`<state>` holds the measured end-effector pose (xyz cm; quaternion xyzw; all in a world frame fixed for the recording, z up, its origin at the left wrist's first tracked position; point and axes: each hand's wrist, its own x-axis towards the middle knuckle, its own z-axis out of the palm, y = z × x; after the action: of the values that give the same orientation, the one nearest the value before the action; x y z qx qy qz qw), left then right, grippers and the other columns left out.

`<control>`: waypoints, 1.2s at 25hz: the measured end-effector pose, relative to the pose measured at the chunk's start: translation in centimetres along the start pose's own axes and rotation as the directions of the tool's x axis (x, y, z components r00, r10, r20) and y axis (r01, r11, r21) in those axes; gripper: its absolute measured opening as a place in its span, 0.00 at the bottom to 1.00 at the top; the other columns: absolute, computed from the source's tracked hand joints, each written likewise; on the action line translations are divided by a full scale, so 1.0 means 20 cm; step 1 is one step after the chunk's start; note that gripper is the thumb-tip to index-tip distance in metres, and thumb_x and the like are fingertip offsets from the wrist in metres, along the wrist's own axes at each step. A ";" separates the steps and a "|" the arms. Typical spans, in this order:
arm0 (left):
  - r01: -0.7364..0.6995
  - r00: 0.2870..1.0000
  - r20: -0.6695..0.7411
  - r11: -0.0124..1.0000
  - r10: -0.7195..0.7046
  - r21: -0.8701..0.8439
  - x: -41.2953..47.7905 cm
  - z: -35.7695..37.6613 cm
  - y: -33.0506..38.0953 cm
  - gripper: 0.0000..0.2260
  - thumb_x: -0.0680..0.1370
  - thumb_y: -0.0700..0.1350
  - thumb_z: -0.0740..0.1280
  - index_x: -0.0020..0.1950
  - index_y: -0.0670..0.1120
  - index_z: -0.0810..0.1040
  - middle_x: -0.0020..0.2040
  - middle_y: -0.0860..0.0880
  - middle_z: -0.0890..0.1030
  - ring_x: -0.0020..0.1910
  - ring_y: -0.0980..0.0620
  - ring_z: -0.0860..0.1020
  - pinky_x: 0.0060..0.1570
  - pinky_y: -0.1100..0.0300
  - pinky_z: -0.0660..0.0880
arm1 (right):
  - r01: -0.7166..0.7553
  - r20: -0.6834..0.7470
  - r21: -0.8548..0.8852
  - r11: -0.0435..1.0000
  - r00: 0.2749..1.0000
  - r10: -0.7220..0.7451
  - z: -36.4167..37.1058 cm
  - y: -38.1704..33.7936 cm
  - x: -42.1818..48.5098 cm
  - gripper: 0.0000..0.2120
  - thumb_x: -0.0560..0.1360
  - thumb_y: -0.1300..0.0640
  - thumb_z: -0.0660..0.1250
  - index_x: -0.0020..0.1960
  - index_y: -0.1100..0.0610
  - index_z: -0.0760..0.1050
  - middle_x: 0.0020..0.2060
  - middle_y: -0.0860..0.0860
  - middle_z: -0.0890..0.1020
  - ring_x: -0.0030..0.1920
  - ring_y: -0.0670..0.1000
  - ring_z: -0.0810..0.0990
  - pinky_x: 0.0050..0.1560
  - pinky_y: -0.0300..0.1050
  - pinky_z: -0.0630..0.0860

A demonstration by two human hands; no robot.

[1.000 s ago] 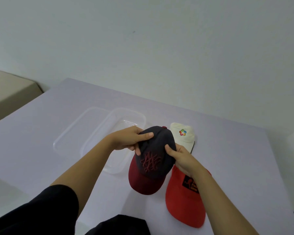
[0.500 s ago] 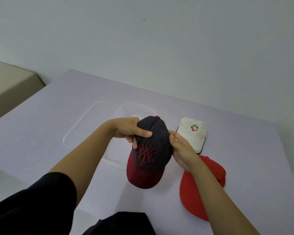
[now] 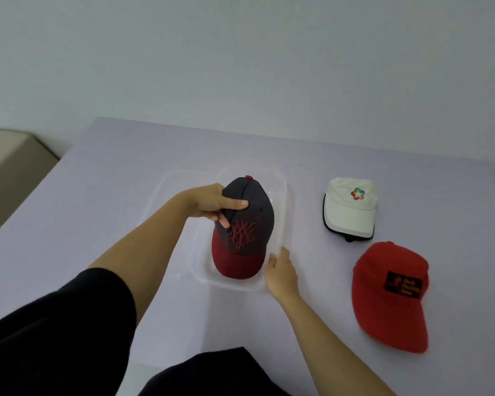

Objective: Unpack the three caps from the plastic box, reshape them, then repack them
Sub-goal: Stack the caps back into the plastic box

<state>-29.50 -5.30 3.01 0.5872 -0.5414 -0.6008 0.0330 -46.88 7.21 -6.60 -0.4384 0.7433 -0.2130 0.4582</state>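
My left hand (image 3: 212,204) grips the crown of a dark cap (image 3: 249,224) with a maroon brim and red stitching, held over the clear plastic box (image 3: 286,201) in the middle of the table. My right hand (image 3: 280,274) rests with relaxed fingers against the box's near right corner. A white cap (image 3: 350,210) with a coloured logo lies to the right of the box. A red cap (image 3: 389,292) with a dark patch lies in front of the white one, brim toward me.
The clear lid (image 3: 166,190) lies flat just left of the box, partly under my left arm. The pale purple table (image 3: 97,195) ends at a wall behind. A beige surface (image 3: 9,167) stands lower at the far left.
My left hand carried the dark cap leftward over the box. My right hand let go of the cap and dropped to the box's rim. The view shifted, so the white and red caps appear farther right.
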 end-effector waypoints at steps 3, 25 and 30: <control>0.069 0.993 0.093 0.997 -0.071 0.032 0.16 0.03 -0.09 0.11 0.75 0.52 0.69 0.48 0.44 0.80 0.31 0.52 0.84 0.28 0.55 0.81 0.28 0.67 0.70 | -0.014 -0.090 -0.067 0.998 0.996 0.008 0.07 0.02 0.02 0.21 0.82 0.59 0.49 0.74 0.60 0.57 0.57 0.63 0.79 0.58 0.63 0.77 0.56 0.51 0.72; -0.228 0.866 -0.397 0.947 0.304 0.228 0.18 0.76 0.26 0.19 0.78 0.51 0.63 0.65 0.43 0.76 0.62 0.47 0.80 0.58 0.49 0.78 0.63 0.57 0.71 | 0.266 -0.498 0.054 0.962 0.843 -0.205 -0.84 0.35 0.12 0.20 0.76 0.62 0.64 0.67 0.61 0.69 0.65 0.56 0.74 0.67 0.54 0.70 0.63 0.34 0.61; -0.092 0.990 0.102 0.993 0.099 -0.067 0.41 1.29 0.34 0.37 0.72 0.58 0.70 0.75 0.44 0.61 0.74 0.47 0.66 0.71 0.49 0.68 0.68 0.53 0.67 | -0.075 -0.094 0.257 0.964 0.990 0.102 -1.34 0.74 0.26 0.43 0.69 0.51 0.74 0.76 0.54 0.54 0.75 0.54 0.60 0.74 0.54 0.60 0.70 0.50 0.62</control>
<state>-55.12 2.11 -5.00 0.5267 -0.5509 -0.6454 0.0513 -77.84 8.24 -6.70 -0.3308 0.7523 -0.3082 0.4792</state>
